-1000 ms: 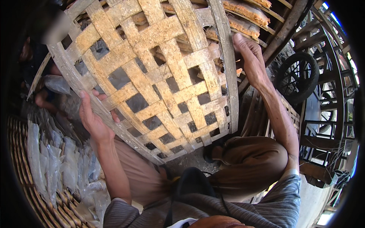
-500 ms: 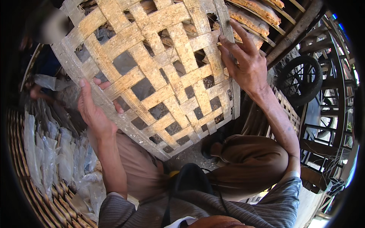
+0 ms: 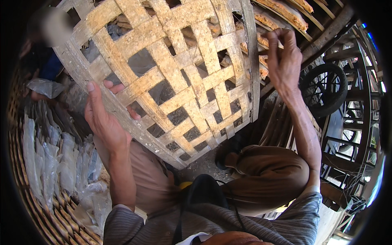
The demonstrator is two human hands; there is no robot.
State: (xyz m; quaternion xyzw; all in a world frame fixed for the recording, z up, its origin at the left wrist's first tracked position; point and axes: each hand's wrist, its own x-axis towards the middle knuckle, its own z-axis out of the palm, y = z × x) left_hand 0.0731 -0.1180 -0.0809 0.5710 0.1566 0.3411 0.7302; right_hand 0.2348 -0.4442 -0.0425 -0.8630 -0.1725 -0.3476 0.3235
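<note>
A large panel woven from flat bamboo strips (image 3: 171, 77), with square gaps and a frame of greyish slats, stands tilted before me. My left hand (image 3: 105, 118) grips its left edge, thumb on the near face and fingertips showing through the gaps. Just off the panel's right edge is my right hand (image 3: 284, 61), its fingers bent in toward the thumb. Whether anything small is pinched there cannot be made out. Behind that hand, orange-brown crusted slabs (image 3: 281, 14) lie on slatted racks.
Crumpled clear plastic sheets (image 3: 65, 163) lie over bamboo slats (image 3: 53, 220) at the left. Another person's hand (image 3: 38, 96) is near a plastic bag (image 3: 45, 87) at the far left. A black wheel (image 3: 324, 89) and dark wooden framework (image 3: 355, 106) stand at the right.
My right hand has let go of the panel's right edge and moved right, its fingers curling in. The panel has shifted slightly right, with my left hand still on it.
</note>
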